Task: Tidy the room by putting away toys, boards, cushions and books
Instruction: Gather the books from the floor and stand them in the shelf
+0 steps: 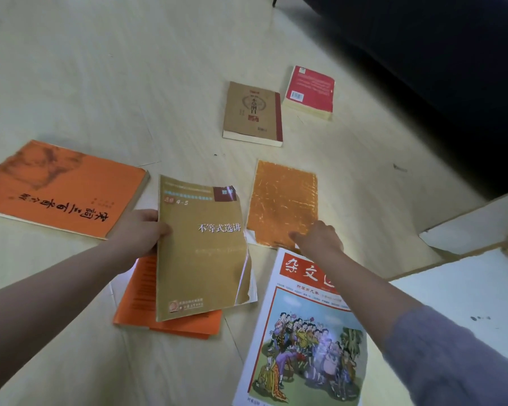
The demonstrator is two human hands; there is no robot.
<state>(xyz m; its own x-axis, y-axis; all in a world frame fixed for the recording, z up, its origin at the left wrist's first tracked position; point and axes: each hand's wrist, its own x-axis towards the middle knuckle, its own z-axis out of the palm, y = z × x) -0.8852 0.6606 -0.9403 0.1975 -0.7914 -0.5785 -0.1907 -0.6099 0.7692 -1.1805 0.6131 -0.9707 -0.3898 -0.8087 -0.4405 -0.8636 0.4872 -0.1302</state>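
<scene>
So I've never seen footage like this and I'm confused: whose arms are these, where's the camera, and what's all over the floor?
The one picture comes from a camera worn on a person's head, looking down at their own arms. Books lie scattered on a pale floor. The left hand grips a mustard-yellow textbook by its edge, above an orange booklet. The right hand reaches to a worn orange cover, across a cartoon magazine. Farther off lie a brown book and a red book; a large orange book is at left.

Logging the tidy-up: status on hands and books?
Left hand gripping tan textbook. Right hand reaching onto worn orange book, not gripping. Five more books on floor; nothing blocking.
</scene>
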